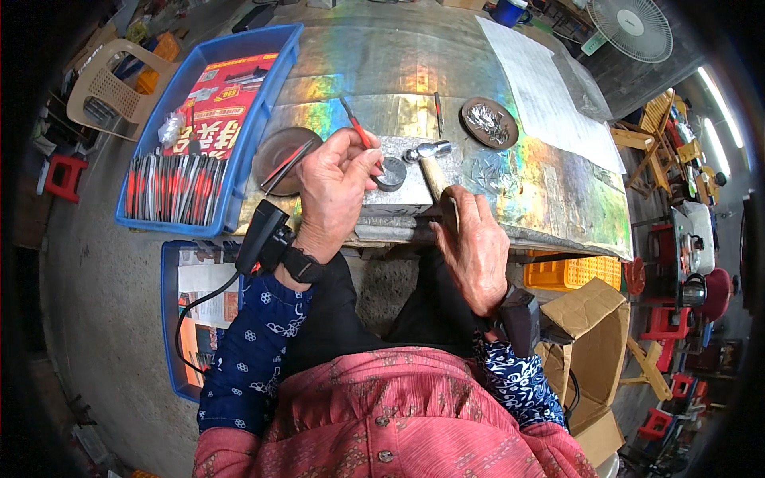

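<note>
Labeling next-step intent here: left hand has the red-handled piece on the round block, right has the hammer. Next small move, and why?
Probably a short downward tap with the hammer. The left hand holds the thin red-handled piece with its lower end at the round metal block, and the right hand grips the wooden handle with the hammer head resting just beside that block.

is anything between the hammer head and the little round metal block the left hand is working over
Nothing visible. The hammer, held by the right hand, has its head just right of the round metal block, with only bare metal plate between them. The left hand holds a thin red-handled piece over the block's left side.
</note>
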{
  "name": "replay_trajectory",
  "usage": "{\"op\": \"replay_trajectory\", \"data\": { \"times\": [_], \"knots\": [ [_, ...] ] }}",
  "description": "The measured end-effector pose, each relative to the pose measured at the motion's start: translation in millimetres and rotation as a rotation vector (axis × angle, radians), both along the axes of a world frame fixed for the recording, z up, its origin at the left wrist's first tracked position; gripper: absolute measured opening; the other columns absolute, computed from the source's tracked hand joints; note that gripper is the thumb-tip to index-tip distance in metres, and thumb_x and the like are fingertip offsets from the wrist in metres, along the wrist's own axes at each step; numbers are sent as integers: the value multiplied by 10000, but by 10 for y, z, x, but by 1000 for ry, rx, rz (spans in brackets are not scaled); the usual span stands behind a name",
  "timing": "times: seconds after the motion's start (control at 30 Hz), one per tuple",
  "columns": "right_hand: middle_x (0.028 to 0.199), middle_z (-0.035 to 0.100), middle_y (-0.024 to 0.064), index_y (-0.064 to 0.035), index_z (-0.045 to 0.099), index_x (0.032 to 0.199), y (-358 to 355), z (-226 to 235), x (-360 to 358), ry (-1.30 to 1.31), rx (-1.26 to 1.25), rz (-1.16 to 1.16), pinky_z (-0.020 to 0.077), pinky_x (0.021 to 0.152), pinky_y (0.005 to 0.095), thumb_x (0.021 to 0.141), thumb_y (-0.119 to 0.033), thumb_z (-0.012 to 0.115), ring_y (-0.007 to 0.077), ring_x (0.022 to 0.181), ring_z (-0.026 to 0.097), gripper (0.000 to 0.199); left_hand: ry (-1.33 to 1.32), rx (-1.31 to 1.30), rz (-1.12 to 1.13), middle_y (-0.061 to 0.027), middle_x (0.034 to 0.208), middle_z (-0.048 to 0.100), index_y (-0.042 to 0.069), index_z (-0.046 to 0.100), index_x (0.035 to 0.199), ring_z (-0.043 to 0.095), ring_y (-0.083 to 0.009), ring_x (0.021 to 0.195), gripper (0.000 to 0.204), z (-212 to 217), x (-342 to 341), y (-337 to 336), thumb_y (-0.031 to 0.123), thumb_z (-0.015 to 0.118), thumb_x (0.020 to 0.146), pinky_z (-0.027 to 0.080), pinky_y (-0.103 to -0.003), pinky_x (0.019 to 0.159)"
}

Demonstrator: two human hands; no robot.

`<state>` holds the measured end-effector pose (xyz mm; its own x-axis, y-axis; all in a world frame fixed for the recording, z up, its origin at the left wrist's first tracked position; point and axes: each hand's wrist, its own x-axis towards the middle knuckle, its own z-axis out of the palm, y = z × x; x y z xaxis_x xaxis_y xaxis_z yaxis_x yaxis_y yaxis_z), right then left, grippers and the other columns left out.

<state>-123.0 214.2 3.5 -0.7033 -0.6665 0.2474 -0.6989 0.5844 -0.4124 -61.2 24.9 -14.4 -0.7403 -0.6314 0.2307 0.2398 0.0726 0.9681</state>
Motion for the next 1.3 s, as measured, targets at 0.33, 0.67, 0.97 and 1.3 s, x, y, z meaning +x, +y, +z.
{"op": "replay_trajectory", "data": {
  "times": [0.33,0.67,0.97,1.3],
  "knots": [
    [999,563,182,-44,483,1238,19,-22,-19,11,7,36,506,712,444,792,-79,692,389,871,607,493,-6,-82,63,-55,757,675,-15,655,929,632,-84,668,69,1,-14,39,12,645,867,509,-220,574],
    [869,573,169,-21,571,1126,60,174,-58,291,-78,-12,498,631,430,801,-36,635,345,748,615,332,28,-584,168,-111,827,690,-41,652,919,667,-153,727,107,14,13,91,6,692,831,506,-268,644],
    [812,653,135,31,613,1116,191,973,31,80,-373,145,495,609,281,841,-36,673,196,659,621,289,38,-571,194,-135,834,692,-42,659,909,681,-207,736,122,2,-3,99,-17,697,796,517,-290,652],
    [839,672,151,56,620,1104,74,1266,122,87,-387,234,510,636,287,839,-7,656,194,666,639,275,10,-566,187,-140,848,702,-29,674,909,690,-233,763,115,-8,-6,77,-6,691,797,526,-305,668]
  ]
}}
